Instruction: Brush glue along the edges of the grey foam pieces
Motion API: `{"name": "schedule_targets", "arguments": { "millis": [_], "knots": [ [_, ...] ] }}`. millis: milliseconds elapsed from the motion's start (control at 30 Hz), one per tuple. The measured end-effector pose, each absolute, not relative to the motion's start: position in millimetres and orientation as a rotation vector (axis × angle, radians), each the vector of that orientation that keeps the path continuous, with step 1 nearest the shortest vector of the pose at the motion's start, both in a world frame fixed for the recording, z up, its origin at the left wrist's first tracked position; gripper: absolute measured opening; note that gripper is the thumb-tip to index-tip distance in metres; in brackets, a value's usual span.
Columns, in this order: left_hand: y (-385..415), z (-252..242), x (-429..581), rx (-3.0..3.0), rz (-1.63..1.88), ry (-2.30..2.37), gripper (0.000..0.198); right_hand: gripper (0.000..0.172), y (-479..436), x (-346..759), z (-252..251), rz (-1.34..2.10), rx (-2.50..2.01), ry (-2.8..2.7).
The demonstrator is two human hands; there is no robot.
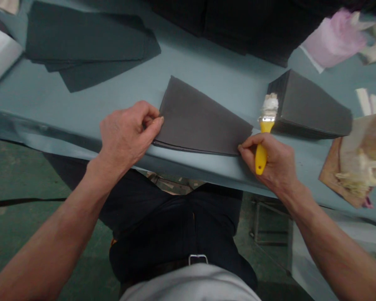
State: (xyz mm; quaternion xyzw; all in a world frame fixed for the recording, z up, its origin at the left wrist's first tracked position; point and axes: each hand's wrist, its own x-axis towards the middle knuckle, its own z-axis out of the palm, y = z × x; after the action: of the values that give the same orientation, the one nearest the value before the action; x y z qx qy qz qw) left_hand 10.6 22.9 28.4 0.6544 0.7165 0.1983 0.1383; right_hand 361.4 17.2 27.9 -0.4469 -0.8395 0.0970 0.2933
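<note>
Hands pinning a dark sheet [200, 121] at the tabletop's [213, 71] near edge
Left hand [125, 133] pinches its left corner; right hand [274, 165] grips a yellow brush [265, 133], fingertips on the right corner. Dark block [307, 108] right behind the brush, smeared board [332, 167] off to the right, then a pile of dark sheets [87, 42] and a pink cloth [335, 37] at the back.

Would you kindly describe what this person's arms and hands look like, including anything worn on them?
The left hand and right hand are bare: no gloves, rings or watch show. The left forearm and right forearm are bare too, with no sleeves in view. The person wears dark trousers, a belt with a metal buckle and a light grey shirt.
</note>
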Motion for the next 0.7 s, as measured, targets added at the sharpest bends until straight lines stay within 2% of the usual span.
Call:
{"name": "schedule_targets", "arguments": {
  "millis": [700],
  "knots": [
    [12,30,22,1.967,0.472,2.111,0.037,0.012,15,360,26,0.275,-1.25,-2.206]
  ]
}}
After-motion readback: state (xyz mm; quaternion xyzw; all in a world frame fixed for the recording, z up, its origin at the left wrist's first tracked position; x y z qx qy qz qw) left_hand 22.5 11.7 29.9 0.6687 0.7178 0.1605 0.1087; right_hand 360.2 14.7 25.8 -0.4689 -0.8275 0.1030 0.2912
